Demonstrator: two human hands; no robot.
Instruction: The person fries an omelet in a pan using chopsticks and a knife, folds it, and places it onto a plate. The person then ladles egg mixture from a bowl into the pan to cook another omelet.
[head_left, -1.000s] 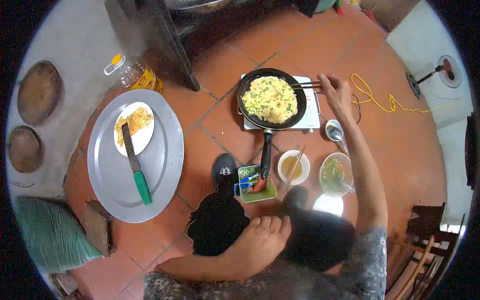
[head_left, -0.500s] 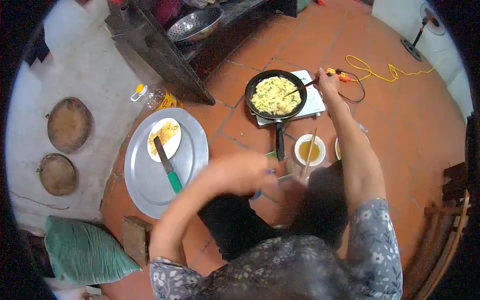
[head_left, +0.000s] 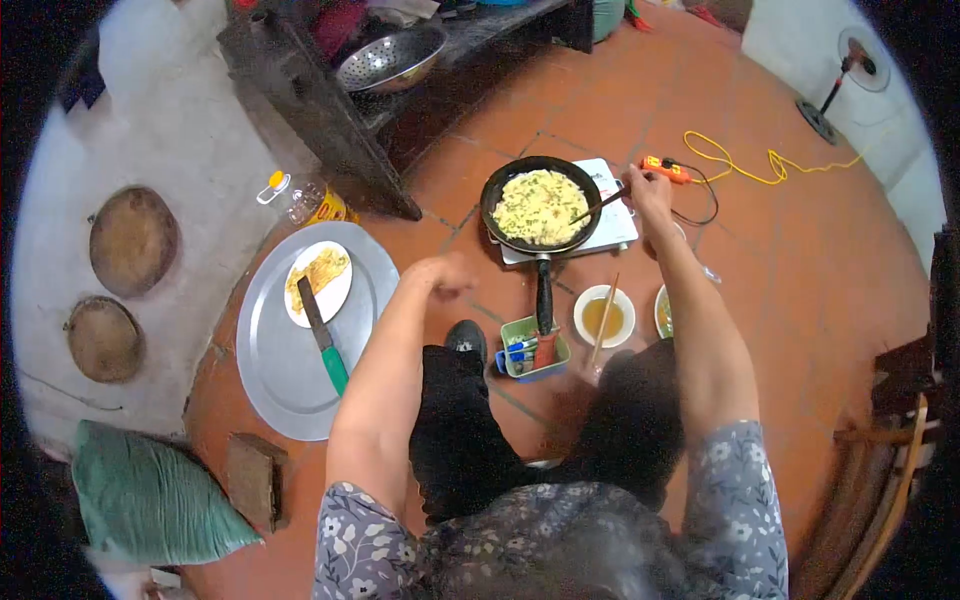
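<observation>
The right hand (head_left: 650,193) is clamped on dark chopsticks (head_left: 602,206), tips at the egg (head_left: 540,208) in the pan (head_left: 490,218) on the stove (head_left: 618,228); the left hand (head_left: 447,274), blurred, hangs between tray (head_left: 262,340) and pan; I cannot tell its grip from here.

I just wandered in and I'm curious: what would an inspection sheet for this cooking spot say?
Surface: reddish tiled floor.
Cooking things: omelette in a black pan on a white cooker.
Clutter: silver tray bearing a white plate and green-handled knife; bowl of yellowish liquid.
Hands: right hand holds dark chopsticks at the omelette; left hand, blurred, between tray and pan.
Cables: yellow cable, orange power strip, black cord.
Surroundings: dark bench, yellow-capped bottle, fan.
</observation>
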